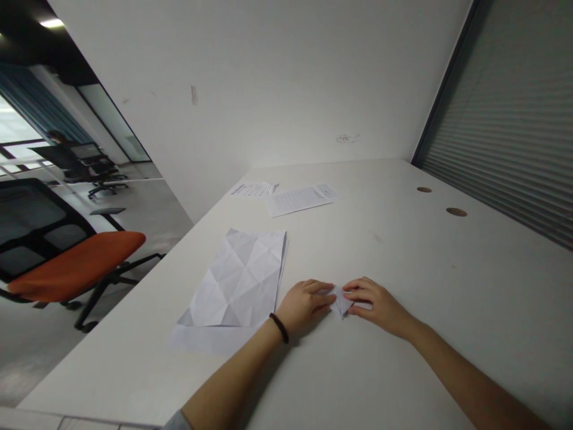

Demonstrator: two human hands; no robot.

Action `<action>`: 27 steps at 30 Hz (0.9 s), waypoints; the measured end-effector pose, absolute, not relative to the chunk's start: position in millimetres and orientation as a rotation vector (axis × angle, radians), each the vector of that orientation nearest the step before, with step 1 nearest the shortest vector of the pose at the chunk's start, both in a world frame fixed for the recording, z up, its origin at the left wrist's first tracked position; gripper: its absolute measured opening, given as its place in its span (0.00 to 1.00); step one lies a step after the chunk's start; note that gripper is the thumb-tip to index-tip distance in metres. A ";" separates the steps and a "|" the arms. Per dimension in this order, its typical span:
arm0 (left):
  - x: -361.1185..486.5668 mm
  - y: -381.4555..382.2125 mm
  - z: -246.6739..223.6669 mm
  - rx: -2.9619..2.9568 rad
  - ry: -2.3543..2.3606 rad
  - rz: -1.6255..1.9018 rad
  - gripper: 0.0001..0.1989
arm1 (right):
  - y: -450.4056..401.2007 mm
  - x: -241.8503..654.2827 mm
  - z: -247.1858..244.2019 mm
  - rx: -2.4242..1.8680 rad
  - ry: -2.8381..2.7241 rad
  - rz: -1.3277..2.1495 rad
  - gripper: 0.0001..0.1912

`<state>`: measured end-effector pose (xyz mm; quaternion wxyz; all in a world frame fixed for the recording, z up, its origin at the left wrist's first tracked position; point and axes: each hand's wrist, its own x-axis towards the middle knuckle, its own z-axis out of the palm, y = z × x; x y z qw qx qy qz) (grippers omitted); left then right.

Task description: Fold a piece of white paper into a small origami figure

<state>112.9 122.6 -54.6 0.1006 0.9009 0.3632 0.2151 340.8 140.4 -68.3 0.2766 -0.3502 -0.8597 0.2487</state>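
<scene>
A small piece of folded white paper (341, 303) lies on the white table between my two hands, with its lower corner pointing toward me. My left hand (307, 303), with a dark band on its wrist, presses and grips the paper's left side. On the opposite side, the fingers of my right hand (373, 304) are closed on its right part. My fingers hide both side corners of the folded paper. Left of my left hand, a creased sheet of paper (244, 278) rests on top of other white sheets.
Two printed sheets, one a longer printed page (302, 200), lie farther back on the table (416, 370) near the wall. Two round holes, including a cable hole (456, 212), are at the right. An orange chair (76, 269) stands left; a seated person (67, 149) is beyond.
</scene>
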 end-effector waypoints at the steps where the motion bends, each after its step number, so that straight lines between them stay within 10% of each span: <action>1: 112.5 123.9 -54.5 2.639 1.085 0.675 0.09 | 140.5 340.5 -67.9 -0.937 -2.307 0.667 0.10; 27: 116.1 124.8 -55.3 2.445 1.116 0.697 0.06 | 136.3 334.7 -61.5 -0.971 -2.297 0.748 0.08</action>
